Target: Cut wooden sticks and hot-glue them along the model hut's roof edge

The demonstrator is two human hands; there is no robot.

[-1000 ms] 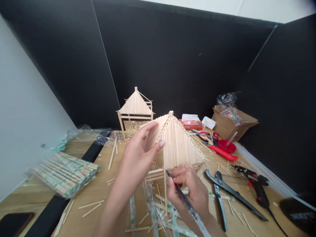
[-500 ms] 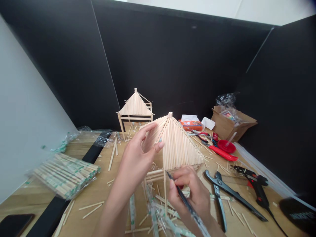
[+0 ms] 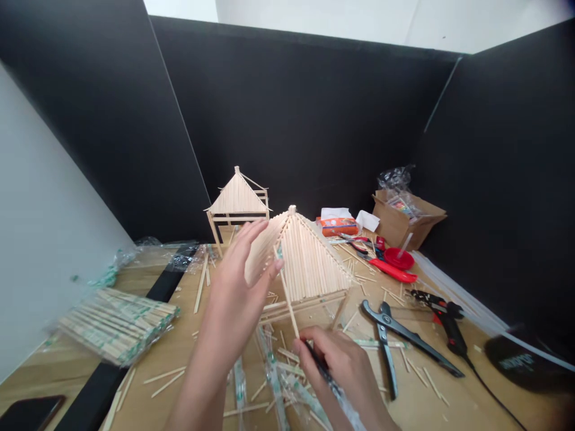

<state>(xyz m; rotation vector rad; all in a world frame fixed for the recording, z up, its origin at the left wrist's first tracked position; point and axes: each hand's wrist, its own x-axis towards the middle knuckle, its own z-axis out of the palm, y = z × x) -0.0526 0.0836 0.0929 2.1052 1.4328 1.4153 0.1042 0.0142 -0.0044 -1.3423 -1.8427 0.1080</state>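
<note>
In front of me stands a small model pavilion with a stick-covered pyramid roof (image 3: 314, 257). My left hand (image 3: 238, 269) is at the roof's left corner, fingers stretched and apart, its thumb against the upper end of a thin wooden chopstick (image 3: 290, 302). That chopstick slants down across the roof's edge. Its lower end is pinched in my right hand (image 3: 336, 365), which also holds a dark pen (image 3: 321, 365) with a clear barrel. The fingertips of my left hand partly cover the roof's left face.
Another stick pavilion (image 3: 238, 197) stands behind. Wrapped chopsticks (image 3: 117, 323) and a phone (image 3: 33, 413) lie left. On the right are black cutters (image 3: 386, 323), a glue gun (image 3: 444, 323), red-handled pliers (image 3: 393, 270) and a cardboard box (image 3: 404, 221). Stick scraps and wrappers litter the table.
My right hand has moved down and taken hold of the chopstick's lower end, pen still in it. The chopstick now slants rather than standing near upright. The view has shifted slightly.
</note>
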